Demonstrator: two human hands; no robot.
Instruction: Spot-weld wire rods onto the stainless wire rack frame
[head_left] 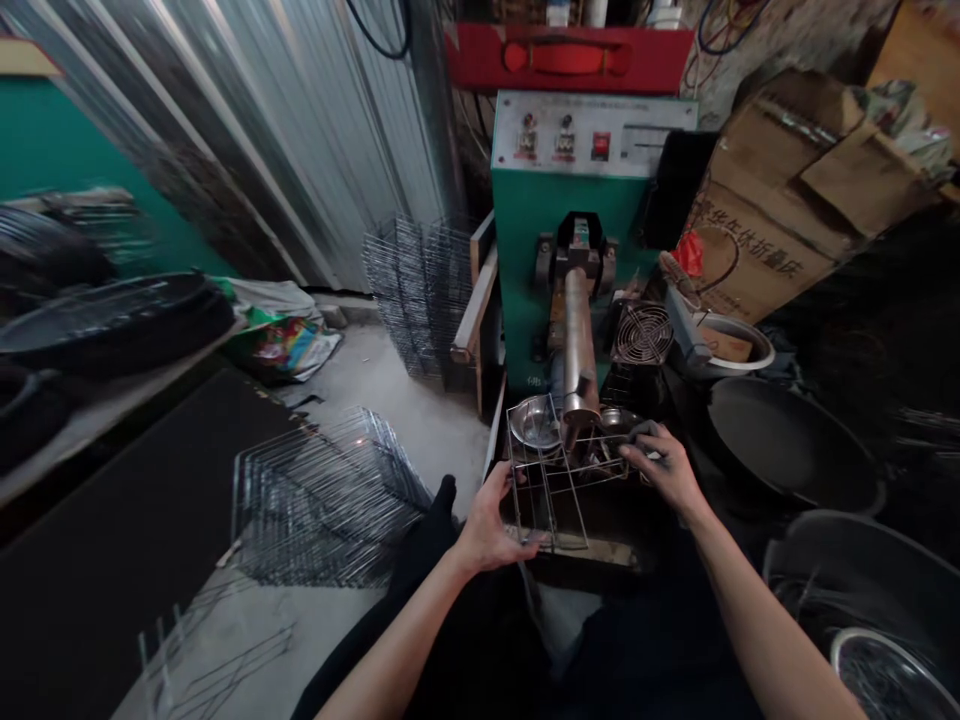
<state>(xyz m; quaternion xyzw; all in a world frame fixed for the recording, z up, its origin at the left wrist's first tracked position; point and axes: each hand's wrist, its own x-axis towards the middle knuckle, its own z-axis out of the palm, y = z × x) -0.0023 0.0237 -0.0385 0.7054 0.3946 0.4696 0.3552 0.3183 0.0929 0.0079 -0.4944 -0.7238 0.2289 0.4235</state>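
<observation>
A wire rack [551, 490], bent from thin metal rods, is held in front of me beneath the thick metal arm [579, 340] of a green machine [517, 250]. My left hand [491, 525] grips the rack's left side, thumb and fingers around its wires. At the rack's right end, my right hand [664, 462] pinches with dark-tipped fingers; a wire of the rack runs to them. Behind the rack sits a shiny metal bowl [535, 422], close under the machine's arm. Whether the rack touches the arm's tip I cannot tell.
Stacked wire racks [322, 500] stand on the floor at left, with another stack [420, 300] by the corrugated wall. Dark round pans [791, 440] and a tub [862, 570] are at right. A wooden bar [476, 305] juts out beside the machine. A cardboard box [795, 200] leans behind.
</observation>
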